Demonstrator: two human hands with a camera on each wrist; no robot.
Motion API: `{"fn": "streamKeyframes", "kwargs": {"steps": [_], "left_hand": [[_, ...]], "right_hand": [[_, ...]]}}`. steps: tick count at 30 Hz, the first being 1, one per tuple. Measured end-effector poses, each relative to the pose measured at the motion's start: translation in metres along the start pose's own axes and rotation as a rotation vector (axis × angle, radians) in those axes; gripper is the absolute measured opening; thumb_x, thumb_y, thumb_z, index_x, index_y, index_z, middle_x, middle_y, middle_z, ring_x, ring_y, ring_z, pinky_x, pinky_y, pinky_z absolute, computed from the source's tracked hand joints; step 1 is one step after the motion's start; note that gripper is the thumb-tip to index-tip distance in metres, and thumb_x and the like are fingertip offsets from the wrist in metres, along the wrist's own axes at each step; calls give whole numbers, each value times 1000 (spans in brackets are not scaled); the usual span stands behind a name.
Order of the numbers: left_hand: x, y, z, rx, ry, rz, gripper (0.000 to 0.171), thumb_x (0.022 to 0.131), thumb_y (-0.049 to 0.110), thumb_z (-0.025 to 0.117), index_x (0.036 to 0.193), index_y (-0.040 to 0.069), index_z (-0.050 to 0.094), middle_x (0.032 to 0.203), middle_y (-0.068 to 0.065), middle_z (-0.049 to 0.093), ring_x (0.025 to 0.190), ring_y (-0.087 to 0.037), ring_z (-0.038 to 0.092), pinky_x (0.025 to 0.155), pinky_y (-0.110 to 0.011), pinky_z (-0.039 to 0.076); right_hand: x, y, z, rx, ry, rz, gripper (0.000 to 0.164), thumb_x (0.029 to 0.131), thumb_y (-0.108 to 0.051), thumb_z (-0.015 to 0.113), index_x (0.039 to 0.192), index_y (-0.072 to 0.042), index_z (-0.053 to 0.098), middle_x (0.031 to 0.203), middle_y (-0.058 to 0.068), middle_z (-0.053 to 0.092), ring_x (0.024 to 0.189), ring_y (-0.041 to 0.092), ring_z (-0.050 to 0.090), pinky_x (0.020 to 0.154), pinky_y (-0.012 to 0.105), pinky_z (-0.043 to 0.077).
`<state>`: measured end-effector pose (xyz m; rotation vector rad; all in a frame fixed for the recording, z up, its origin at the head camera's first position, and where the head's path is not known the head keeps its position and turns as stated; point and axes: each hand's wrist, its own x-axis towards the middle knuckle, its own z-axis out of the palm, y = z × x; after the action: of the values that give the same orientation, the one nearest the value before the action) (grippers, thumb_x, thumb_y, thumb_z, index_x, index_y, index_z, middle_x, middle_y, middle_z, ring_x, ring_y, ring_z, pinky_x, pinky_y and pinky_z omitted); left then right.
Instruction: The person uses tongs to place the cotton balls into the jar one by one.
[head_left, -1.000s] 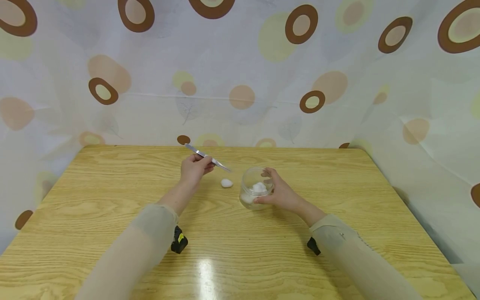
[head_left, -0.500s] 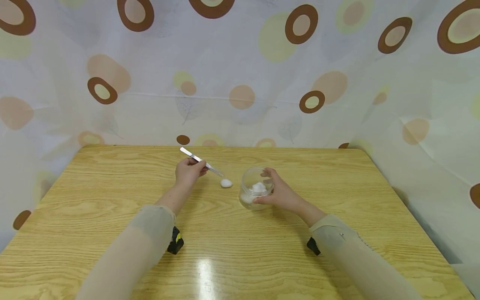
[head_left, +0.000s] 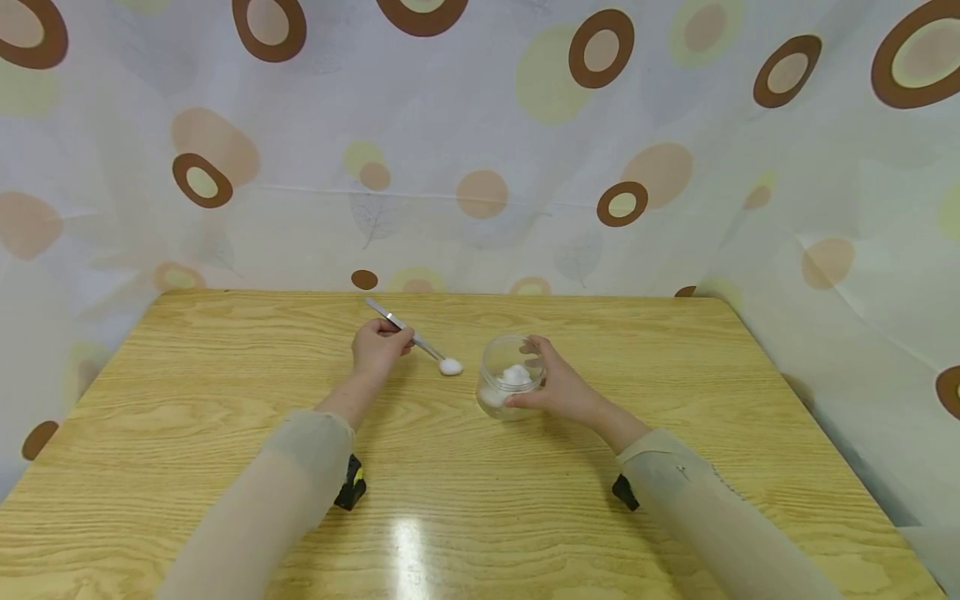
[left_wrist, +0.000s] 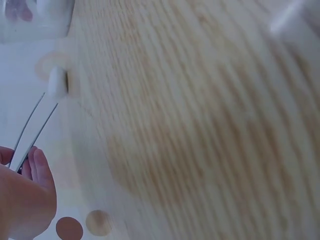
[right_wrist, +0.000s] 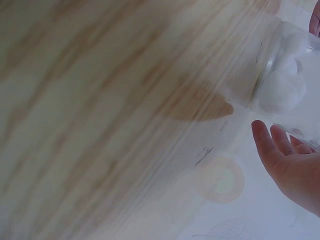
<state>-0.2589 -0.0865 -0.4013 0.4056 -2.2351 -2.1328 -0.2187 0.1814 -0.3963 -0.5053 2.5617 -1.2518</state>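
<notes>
My left hand (head_left: 378, 347) pinches metal tweezers (head_left: 392, 317) at mid-length, their tips slanting down to the right. In the left wrist view the two prongs of the tweezers (left_wrist: 36, 131) stand apart, tips right at a white cotton ball (left_wrist: 58, 83). That cotton ball (head_left: 451, 367) lies on the wooden table (head_left: 450, 475), left of a clear round jar (head_left: 491, 406). My right hand (head_left: 564, 386) grips the jar from its right side, thumb in front and fingers behind. Several cotton balls (right_wrist: 281, 91) show through the jar's wall in the right wrist view.
A patterned sheet (head_left: 480, 150) hangs behind the table and at both sides. Black wrist devices show below the left sleeve (head_left: 255, 500) and the right sleeve (head_left: 712, 500). Light glares off the table's front part.
My left hand has moved left and down, bringing the tweezers' tips from above the cotton ball to its edge. The right hand and the jar have stayed in place.
</notes>
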Motion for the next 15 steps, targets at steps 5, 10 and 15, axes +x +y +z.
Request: {"fn": "streamKeyframes", "kwargs": {"steps": [5,10,15], "left_hand": [[-1,-1,4,9,-17,16,14,86,4,58,97,-5,56,75,0,60,63,-2,60,66,-15,57],[-2,-2,6,26,-31,17,16,86,4,58,99,-5,56,77,-2,60,65,-4,60,71,-20,58],[-3,-4,6,65,-43,20,14,86,3,58,99,-5,56,81,-5,62,65,-5,60,71,-20,58]], "right_hand": [[0,0,0,-3,4,-2,101,75,-32,78,145,-1,11,147,19,28,133,37,34,99,50,44],[0,0,0,2,2,0,101,75,-31,78,145,-1,11,147,19,28,134,37,34,99,50,44],[0,0,0,6,2,1,100,76,-31,78,145,-2,12,147,19,28,134,37,34,100,50,44]]}}
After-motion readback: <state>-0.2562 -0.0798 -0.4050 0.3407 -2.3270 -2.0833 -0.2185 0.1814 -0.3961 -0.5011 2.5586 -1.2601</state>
